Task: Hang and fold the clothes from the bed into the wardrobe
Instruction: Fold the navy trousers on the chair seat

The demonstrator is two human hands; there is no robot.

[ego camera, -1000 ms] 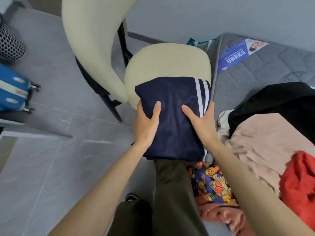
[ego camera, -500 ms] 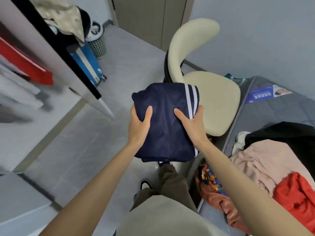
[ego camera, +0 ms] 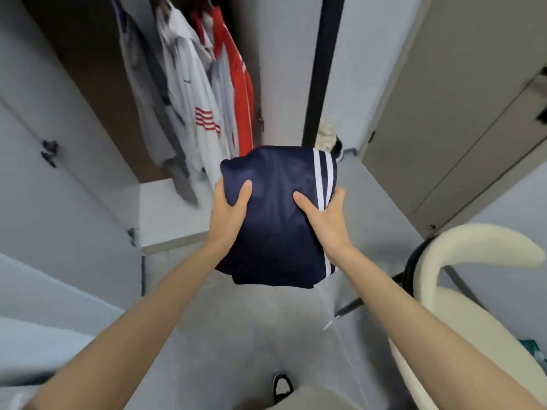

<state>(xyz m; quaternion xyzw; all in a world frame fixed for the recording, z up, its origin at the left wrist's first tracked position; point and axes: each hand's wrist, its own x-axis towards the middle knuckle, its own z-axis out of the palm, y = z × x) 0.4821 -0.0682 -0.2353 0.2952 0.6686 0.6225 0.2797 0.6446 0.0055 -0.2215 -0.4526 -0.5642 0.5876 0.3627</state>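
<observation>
No legible text, label, brand or number in view. Only marks: two white stripes along the folded navy garment point(ego camera: 275, 220), and a block of red bars on a hanging white shirt point(ego camera: 192, 108) (decorative striping, no lettering on either; the wardrobe clothing is motion-blurred).

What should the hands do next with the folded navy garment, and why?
Probably carry the garment forward and a little left, then lower it onto the white ledge under the hanging clothes. The left hand and right hand grip it from both sides, already folded, in the air in front of the open wardrobe, so it seems ready to be laid down, not hung.
</observation>
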